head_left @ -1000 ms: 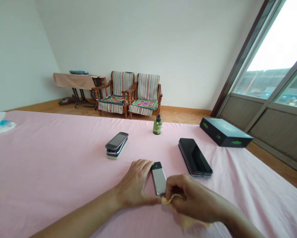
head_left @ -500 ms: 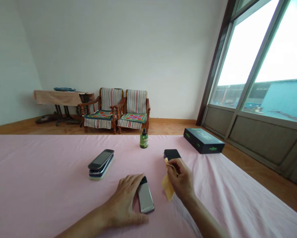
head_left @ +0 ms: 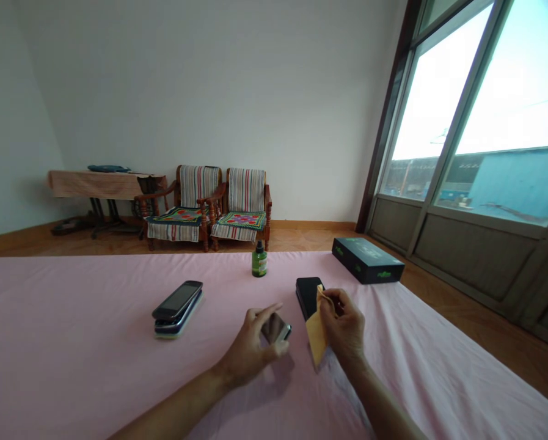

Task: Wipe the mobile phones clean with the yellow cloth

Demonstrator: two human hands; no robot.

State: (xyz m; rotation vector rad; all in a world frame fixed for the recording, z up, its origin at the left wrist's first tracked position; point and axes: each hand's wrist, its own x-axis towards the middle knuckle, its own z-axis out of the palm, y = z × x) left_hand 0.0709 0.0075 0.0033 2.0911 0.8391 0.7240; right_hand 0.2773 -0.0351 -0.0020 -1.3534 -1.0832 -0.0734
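And here the left hand (head_left: pixel 250 349) pinches the phone (head_left: pixel 275 329), a loosened grip could drop it, while the right hand (head_left: pixel 346 327) clutches yellow cloth (head_left: pixel 316 335)!

Looks like a home, judging by two wooden armchairs (head_left: pixel 214 208) with striped covers (head_left: pixel 246 188) and bright patterned seat pads (head_left: pixel 241 220) near a plain pale wall (head_left: pixel 255 91). Also has a cloth-draped table (head_left: pixel 94 183) beside them, a tan floor (head_left: pixel 296 238), large framed windows (head_left: pixel 424 110) on the right, and pink cloth (head_left: pixel 94 379) spread in front.
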